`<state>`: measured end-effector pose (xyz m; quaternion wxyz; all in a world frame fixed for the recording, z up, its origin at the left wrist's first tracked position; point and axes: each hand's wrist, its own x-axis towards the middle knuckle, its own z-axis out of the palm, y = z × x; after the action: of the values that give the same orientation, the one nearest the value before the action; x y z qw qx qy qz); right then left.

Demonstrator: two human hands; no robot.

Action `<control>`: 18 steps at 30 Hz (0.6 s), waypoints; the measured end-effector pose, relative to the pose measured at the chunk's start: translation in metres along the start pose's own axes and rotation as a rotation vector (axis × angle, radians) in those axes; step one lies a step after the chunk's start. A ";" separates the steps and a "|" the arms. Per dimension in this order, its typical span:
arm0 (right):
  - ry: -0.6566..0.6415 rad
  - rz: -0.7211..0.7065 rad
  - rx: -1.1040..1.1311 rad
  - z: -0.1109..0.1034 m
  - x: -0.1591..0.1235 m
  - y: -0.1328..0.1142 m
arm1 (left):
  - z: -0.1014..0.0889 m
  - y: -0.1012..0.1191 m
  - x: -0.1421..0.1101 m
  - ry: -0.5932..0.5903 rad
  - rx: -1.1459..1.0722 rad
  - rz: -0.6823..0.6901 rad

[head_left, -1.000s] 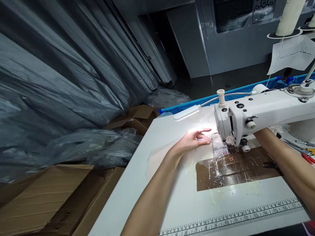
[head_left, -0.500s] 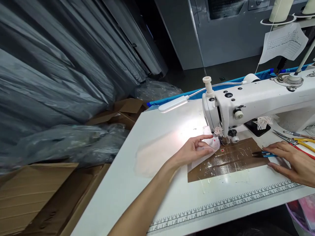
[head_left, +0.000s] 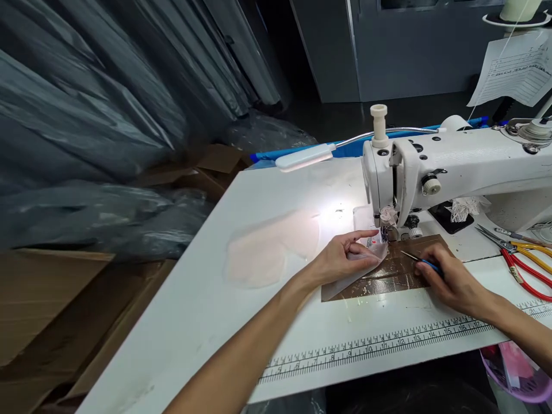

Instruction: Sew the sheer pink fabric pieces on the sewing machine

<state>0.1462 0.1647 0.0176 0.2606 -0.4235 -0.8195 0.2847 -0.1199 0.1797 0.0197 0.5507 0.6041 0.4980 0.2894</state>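
Grey curtains (head_left: 86,86) hang well to the left of the sewing machine (head_left: 470,164), with cardboard boxes (head_left: 47,299) below them; a white tabletop (head_left: 207,345) stretches left and in front of the machine. My feed carries only the head view. On it, I see the left hand (head_left: 340,259) just left of the machine's needle area, thumb and fingers pinched closed on sheer cloth (head_left: 351,282). That cloth reaches from the needle area forward over a brown sheet (head_left: 397,282); whether the presser foot pins it, I cannot tell.

What I notice most is the right hand (head_left: 451,279). Half a second ago it was at the blue-handled snips (head_left: 426,263), farther right in front of the machine; now its fingers grip them in front of the needle area, over the brown sheet, point aimed left. The left hand's pinch looks much the same. I judge the tip near the cloth but apart from it, so tool and held cloth are now together at the machine, with no cut visible. Red-handled scissors (head_left: 517,276) lie off to the right, in front of the machine's base.
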 end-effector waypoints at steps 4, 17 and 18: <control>-0.081 -0.049 -0.204 0.014 0.028 -0.017 | 0.002 -0.007 0.002 0.025 -0.051 0.042; -0.014 -0.192 -0.547 0.037 0.035 -0.016 | 0.001 -0.015 0.002 0.058 -0.022 0.162; -0.010 -0.199 -0.556 0.038 0.035 -0.017 | 0.001 -0.015 0.002 0.055 -0.024 0.161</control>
<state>0.0939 0.1771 0.0094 0.1571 -0.3946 -0.9050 0.0245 -0.1224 0.1799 0.0051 0.5190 0.6272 0.4593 0.3554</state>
